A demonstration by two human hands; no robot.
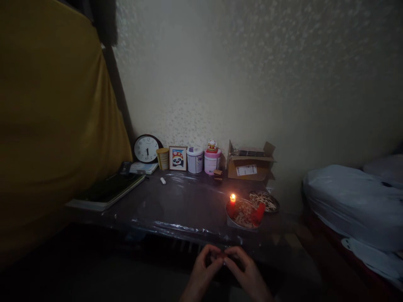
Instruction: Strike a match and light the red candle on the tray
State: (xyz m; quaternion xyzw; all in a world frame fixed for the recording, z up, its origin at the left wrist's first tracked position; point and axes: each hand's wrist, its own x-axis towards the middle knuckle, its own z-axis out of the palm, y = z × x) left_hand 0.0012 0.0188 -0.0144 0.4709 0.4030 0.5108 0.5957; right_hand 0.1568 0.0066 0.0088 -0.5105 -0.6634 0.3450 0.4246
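Note:
My left hand (204, 266) and my right hand (244, 266) meet at the front edge of the table, low in the view. Fingertips and thumbs of both are pinched together on a small reddish thing (222, 255), mostly covered and too dim to name. Just beyond my right hand stands a round metal bowl (242, 225) filled with small pale, brownish bits. A lit red candle (232, 202) rises at the bowl's left side. At its right side is another red piece (259, 213), unlit. Behind the bowl, a round dish (263, 201) holds many thin pale sticks.
Along the wall stand a clock (146, 149), a yellow cup (163, 158), a framed panda picture (178, 158), a white tin (194, 160), a pink tin (212, 162) with a figurine on top, and an open cardboard box (250, 167). A large book (110, 193) lies left; white bags (343, 205) bulge right.

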